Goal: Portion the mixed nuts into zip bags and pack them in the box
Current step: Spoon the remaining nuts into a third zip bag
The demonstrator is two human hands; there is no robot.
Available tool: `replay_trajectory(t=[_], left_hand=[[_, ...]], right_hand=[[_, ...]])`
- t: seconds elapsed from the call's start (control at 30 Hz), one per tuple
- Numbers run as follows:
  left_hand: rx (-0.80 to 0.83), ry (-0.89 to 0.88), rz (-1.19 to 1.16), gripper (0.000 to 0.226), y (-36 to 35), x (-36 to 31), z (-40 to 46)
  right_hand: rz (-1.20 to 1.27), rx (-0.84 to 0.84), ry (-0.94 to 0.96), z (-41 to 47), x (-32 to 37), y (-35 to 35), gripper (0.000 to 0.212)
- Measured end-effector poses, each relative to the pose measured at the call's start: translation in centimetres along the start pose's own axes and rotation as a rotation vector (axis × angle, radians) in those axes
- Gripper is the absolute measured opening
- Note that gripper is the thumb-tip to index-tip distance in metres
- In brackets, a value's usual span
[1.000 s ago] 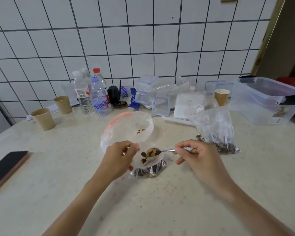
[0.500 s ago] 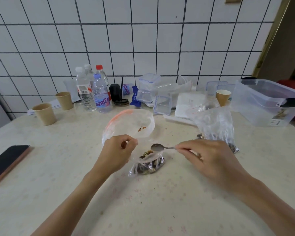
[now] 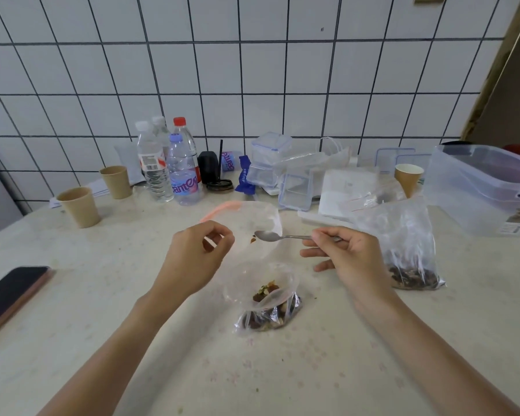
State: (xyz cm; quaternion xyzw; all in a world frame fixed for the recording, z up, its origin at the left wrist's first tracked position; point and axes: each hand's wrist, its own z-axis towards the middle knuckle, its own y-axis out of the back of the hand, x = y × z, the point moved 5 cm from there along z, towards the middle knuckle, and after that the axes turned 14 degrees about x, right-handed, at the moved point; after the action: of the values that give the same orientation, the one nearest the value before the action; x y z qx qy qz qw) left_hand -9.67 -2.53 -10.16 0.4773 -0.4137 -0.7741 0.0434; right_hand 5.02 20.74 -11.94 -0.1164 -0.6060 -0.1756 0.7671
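A small clear zip bag (image 3: pixel 254 265) with a pink top stands open on the table, with mixed nuts (image 3: pixel 266 307) at its bottom. A bigger bag of nuts (image 3: pixel 403 244) stands to the right. The clear box (image 3: pixel 481 187) sits far right.

A wall of white square tiles (image 3: pixel 252 70) with dark grout lines runs behind the pale, faintly speckled counter (image 3: pixel 282 370). At the far right a gold-toned frame edge (image 3: pixel 493 64) slants upward beside a darker opening. Soft, even light fills the room.
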Motion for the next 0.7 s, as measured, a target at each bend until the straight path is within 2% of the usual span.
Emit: replay_trajectory(t=[0.07,0.2,0.27,0.37,0.5,0.7], left_hand=[[-0.081,-0.035,0.053,0.005,0.4,0.3,0.9],[-0.224,-0.069,0.247,0.041,1.0,0.6,3.2],[-0.171,0.010,0.371,0.065,0.7,1.0,4.9],[0.019,0.176,0.447,0.091,-0.6,2.3,7.2],[0.082,0.263,0.425,0.085,-2.2,3.3,8.5],[0.139,0.327,0.459,0.057,-3.3,3.9,9.2]], right_hand=[[-0.097,-0.032,0.044,1.4,-0.3,-0.7,0.006],[-0.352,-0.063,0.113,3.7,-0.5,-2.3,0.008],[-0.590,-0.064,0.171,4.0,-0.3,-3.1,0.010],[-0.957,-0.058,0.241,3.9,-0.3,-4.1,0.015],[-1.107,-0.016,0.285,3.8,-1.1,-4.6,0.015],[-0.955,-0.006,0.166,4.8,-3.4,-3.9,0.018]])
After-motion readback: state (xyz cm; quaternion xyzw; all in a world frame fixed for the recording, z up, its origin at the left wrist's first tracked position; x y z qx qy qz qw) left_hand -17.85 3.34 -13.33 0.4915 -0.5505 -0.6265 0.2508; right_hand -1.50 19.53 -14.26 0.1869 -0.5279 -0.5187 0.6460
